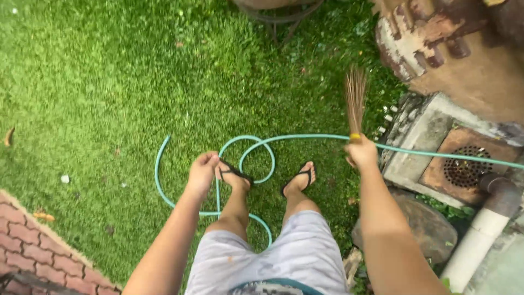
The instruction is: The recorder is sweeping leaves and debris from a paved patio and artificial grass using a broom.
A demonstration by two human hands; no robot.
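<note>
I stand on grass in flip-flops and look down at my legs. My right hand (pixel 361 153) is closed around the bound end of a small stick broom (pixel 355 98), whose brown bristles point away from me. My left hand (pixel 202 170) hangs loosely curled in front of my left leg with nothing in it. A green garden hose (pixel 256 139) lies looped on the grass around my feet and runs to the right, passing under my right hand.
At the right are a concrete drain box with a rusty round grate (pixel 464 169), a white pipe (pixel 480 240) and a dark stone (pixel 426 224). A worn brick-and-plaster wall (pixel 436 38) stands at top right. Red brick paving (pixel 33 240) lies at bottom left.
</note>
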